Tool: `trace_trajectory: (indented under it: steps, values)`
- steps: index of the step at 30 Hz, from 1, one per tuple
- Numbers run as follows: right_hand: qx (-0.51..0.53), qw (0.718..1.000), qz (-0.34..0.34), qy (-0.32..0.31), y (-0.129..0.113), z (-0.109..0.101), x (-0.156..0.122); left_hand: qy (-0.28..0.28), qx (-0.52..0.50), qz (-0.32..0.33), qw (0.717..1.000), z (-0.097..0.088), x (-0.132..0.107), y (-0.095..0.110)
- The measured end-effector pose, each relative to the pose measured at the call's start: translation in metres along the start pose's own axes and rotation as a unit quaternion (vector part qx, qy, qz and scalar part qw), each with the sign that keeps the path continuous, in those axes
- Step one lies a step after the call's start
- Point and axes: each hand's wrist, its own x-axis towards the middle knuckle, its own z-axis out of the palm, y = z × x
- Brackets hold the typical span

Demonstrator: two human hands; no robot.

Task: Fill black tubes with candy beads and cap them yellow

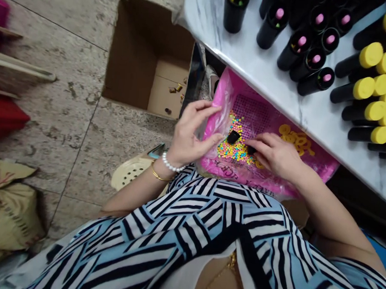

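A pink plastic basket [213, 127] lined with clear plastic rests close to my lap. Inside it lies a heap of small multicoloured beads [237, 153], with a small black cup-like piece [233, 137] on top. My left hand [194, 129] rests at the basket's left rim against the plastic, thumb and fingers apart. Over the beads, the fingers of my right hand [273, 153] are closed on a second small black piece [251, 150], mostly hidden by the fingertips. Yellow rings [294, 137] lie in the basket beyond my right hand.
A marble-patterned table [251, 62] holds several black tubes [294, 43] with pink tips inside, and several black tubes with yellow caps [371, 54]. A cardboard box [133, 56] with a few small pieces stands on the floor. At left lies a tan sack [8, 211].
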Motion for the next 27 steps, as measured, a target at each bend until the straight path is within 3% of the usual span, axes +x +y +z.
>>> trace_trajectory:
  steps: [3,7,12,18,23,27]
  values:
    - [-0.028,0.997,-0.055,-0.051,0.002,-0.003,0.002,-0.003,-0.022,-0.025,0.999,0.012,-0.008,0.000]
    - [-0.013,0.993,-0.063,-0.096,0.008,-0.010,-0.001,0.022,-0.064,-0.022,0.997,0.021,-0.011,-0.006]
    - [-0.099,0.987,-0.086,-0.098,0.015,-0.015,-0.001,0.031,-0.119,-0.036,0.992,0.025,-0.017,-0.009]
    - [-0.106,0.993,-0.054,-0.024,0.016,0.010,0.000,0.064,-0.182,-0.070,0.979,0.028,-0.023,-0.011]
    - [-0.017,0.997,-0.049,-0.054,-0.004,0.019,-0.003,0.063,-0.213,-0.101,0.970,0.032,-0.029,-0.015]
    - [0.009,0.998,-0.051,-0.041,-0.023,0.028,0.008,0.064,-0.216,-0.100,0.969,0.032,-0.029,-0.016]
